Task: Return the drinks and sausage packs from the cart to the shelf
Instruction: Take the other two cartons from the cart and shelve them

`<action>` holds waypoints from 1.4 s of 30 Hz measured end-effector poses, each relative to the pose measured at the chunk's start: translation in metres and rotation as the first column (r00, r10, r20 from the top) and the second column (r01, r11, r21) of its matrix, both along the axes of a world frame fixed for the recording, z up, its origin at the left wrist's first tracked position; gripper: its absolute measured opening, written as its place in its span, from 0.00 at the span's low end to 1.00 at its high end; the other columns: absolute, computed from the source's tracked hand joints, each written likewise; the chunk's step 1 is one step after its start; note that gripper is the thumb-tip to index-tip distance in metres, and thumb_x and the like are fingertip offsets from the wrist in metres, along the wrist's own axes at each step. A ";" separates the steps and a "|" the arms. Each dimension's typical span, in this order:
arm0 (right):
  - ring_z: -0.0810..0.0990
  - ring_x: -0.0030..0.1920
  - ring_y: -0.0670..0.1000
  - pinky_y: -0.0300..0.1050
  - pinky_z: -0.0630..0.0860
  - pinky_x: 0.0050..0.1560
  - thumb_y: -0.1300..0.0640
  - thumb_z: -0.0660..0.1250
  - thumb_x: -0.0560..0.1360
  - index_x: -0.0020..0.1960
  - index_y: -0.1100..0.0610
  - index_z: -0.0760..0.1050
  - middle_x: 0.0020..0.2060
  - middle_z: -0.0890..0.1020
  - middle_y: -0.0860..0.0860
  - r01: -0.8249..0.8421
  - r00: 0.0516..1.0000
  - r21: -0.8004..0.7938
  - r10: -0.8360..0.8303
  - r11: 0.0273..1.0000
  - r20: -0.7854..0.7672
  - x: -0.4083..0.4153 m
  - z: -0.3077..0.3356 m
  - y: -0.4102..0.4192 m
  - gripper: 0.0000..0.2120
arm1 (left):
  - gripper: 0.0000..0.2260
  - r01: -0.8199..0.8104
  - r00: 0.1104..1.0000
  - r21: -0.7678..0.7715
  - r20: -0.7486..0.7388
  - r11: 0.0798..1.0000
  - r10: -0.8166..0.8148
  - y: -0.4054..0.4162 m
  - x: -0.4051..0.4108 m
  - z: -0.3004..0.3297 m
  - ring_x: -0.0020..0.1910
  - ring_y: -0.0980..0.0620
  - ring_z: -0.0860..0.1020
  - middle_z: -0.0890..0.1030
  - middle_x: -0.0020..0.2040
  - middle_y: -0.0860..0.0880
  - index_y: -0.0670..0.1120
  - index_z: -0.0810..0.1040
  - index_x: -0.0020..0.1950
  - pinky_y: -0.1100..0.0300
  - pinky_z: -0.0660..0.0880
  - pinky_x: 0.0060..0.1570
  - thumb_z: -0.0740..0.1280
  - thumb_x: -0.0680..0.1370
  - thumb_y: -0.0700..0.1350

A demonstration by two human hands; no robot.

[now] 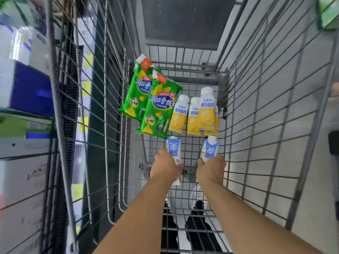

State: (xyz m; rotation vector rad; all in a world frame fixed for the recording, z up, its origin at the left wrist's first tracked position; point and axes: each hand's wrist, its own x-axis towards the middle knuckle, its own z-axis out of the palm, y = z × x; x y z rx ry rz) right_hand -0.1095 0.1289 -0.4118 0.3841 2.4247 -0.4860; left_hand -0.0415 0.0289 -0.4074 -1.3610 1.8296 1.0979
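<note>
Both my arms reach down into the wire cart [260, 125]. My left hand [166, 166] grips a blue-and-white drink carton [173, 149] low in the cart. My right hand [211, 169] grips a second blue-and-white carton [210, 148]. Beyond them stand several yellow yogurt drink bottles [206, 110] on the cart floor. Two green sausage packs [157, 110] lean against the cart's far left corner, one overlapping the other.
Store shelves with boxes [27, 88] and yellow price tags run along the left of the cart. The grey tiled floor [311, 162] lies to the right. My shoes [198, 204] show through the cart's mesh bottom.
</note>
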 end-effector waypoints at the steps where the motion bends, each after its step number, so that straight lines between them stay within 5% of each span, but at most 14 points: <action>1: 0.76 0.59 0.63 0.57 0.77 0.58 0.57 0.71 0.75 0.69 0.64 0.63 0.63 0.70 0.62 -0.001 1.000 0.007 0.001 1.000 0.003 0.000 -0.002 0.000 0.28 | 0.29 -0.003 1.000 0.000 0.001 1.000 0.003 0.000 0.001 0.000 0.57 0.41 0.78 0.72 0.61 0.41 0.40 0.65 0.63 0.46 0.78 0.54 0.75 0.72 0.52; 8: 0.73 0.63 0.61 0.54 0.74 0.58 0.55 0.73 0.73 0.68 0.65 0.64 0.64 0.71 0.62 -0.050 0.997 0.056 0.047 0.997 0.057 -0.007 -0.006 -0.001 0.30 | 0.40 0.052 0.997 -0.071 0.056 0.996 -0.049 0.008 -0.008 -0.005 0.66 0.42 0.70 0.69 0.64 0.42 0.41 0.62 0.67 0.49 0.72 0.62 0.77 0.67 0.60; 13: 0.71 0.64 0.61 0.54 0.74 0.58 0.55 0.74 0.73 0.69 0.65 0.64 0.64 0.71 0.62 -0.081 0.995 0.056 0.077 0.995 0.064 -0.009 -0.011 0.001 0.31 | 0.33 0.029 0.999 -0.098 0.043 0.995 -0.025 0.010 -0.009 -0.012 0.63 0.41 0.72 0.68 0.63 0.42 0.42 0.64 0.64 0.48 0.74 0.59 0.77 0.69 0.54; 19: 0.67 0.67 0.60 0.50 0.69 0.62 0.57 0.73 0.74 0.69 0.66 0.62 0.66 0.69 0.63 -0.167 0.979 0.046 0.161 0.985 0.123 -0.009 -0.007 -0.004 0.31 | 0.20 -0.120 0.993 0.054 0.003 0.991 0.120 0.000 0.000 -0.002 0.46 0.48 0.75 0.77 0.56 0.44 0.43 0.69 0.57 0.56 0.74 0.42 0.75 0.71 0.43; 25: 0.72 0.62 0.60 0.47 0.74 0.57 0.55 0.75 0.71 0.66 0.64 0.67 0.62 0.71 0.61 -0.184 0.973 -0.064 0.191 0.981 0.127 -0.007 0.034 -0.003 0.30 | 0.22 -0.379 0.892 0.344 -0.114 0.859 0.438 -0.010 0.021 0.040 0.47 0.48 0.80 0.80 0.51 0.49 0.48 0.70 0.61 0.55 0.77 0.42 0.74 0.72 0.35; 28: 0.81 0.51 0.59 0.46 0.80 0.47 0.52 0.72 0.63 0.51 0.61 0.77 0.51 0.81 0.58 -0.195 0.973 -0.173 0.213 0.965 0.089 -0.014 0.072 0.000 0.21 | 0.23 -0.387 0.832 0.499 -0.175 0.775 0.527 -0.021 0.030 0.088 0.45 0.46 0.80 0.81 0.55 0.46 0.47 0.69 0.67 0.56 0.75 0.37 0.71 0.75 0.34; 30: 0.84 0.42 0.57 0.50 0.83 0.42 0.52 0.71 0.58 0.43 0.58 0.79 0.41 0.85 0.56 -0.217 0.971 -0.217 0.234 0.952 0.056 -0.022 0.104 0.002 0.15 | 0.23 -0.416 0.736 0.654 -0.166 0.632 0.656 -0.033 0.037 0.126 0.46 0.42 0.80 0.81 0.55 0.41 0.46 0.70 0.68 0.51 0.79 0.40 0.69 0.75 0.32; 33: 0.85 0.38 0.55 0.48 0.82 0.39 0.59 0.76 0.60 0.43 0.60 0.81 0.39 0.86 0.56 -0.220 0.972 -0.293 0.235 0.930 0.017 -0.035 0.183 -0.009 0.12 | 0.25 -0.352 0.634 0.812 -0.159 0.466 0.757 -0.049 0.044 0.188 0.48 0.41 0.77 0.77 0.53 0.38 0.45 0.73 0.68 0.45 0.77 0.47 0.72 0.71 0.36; 37: 0.84 0.40 0.54 0.49 0.80 0.39 0.63 0.79 0.59 0.47 0.64 0.77 0.41 0.84 0.59 -0.222 0.974 -0.378 0.223 0.899 -0.041 -0.047 0.294 -0.029 0.19 | 0.12 -0.342 0.551 0.762 -0.312 0.550 0.774 -0.068 0.035 0.275 0.37 0.44 0.83 0.84 0.42 0.41 0.41 0.78 0.58 0.50 0.81 0.39 0.71 0.75 0.38; 42: 0.84 0.42 0.53 0.48 0.80 0.42 0.58 0.81 0.59 0.47 0.59 0.76 0.42 0.83 0.55 -0.311 0.950 -0.472 0.261 0.825 -0.170 -0.052 0.423 -0.057 0.21 | 0.16 -0.312 0.506 0.707 -0.442 0.635 0.740 -0.097 0.032 0.384 0.42 0.40 0.83 0.82 0.51 0.32 0.37 0.83 0.53 0.36 0.76 0.54 0.75 0.67 0.40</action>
